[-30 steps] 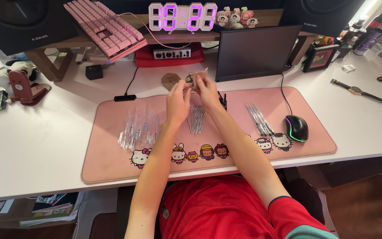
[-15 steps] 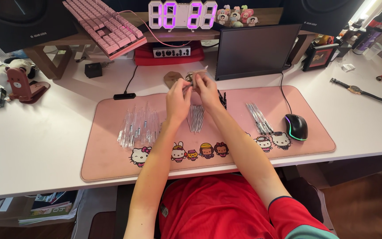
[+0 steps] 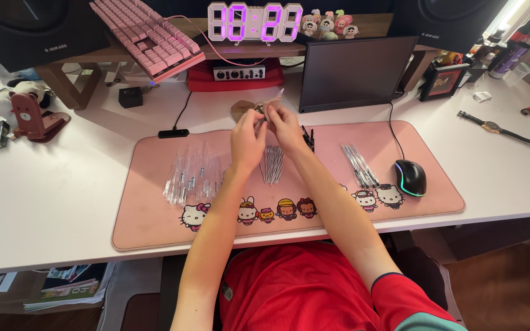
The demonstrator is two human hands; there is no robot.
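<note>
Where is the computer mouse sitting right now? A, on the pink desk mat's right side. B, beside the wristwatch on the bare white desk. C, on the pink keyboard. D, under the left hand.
A: the black computer mouse rests on the right part of the pink desk mat.

Both forearms are stretched forward from the body and angled inward, so that the hands are brought together in front. The left hand (image 3: 248, 140) is raised with its back turned to the camera, fingers curled in a pinch. The right hand (image 3: 284, 125) is set just beyond it, touching it, fingers likewise pinched.
</note>
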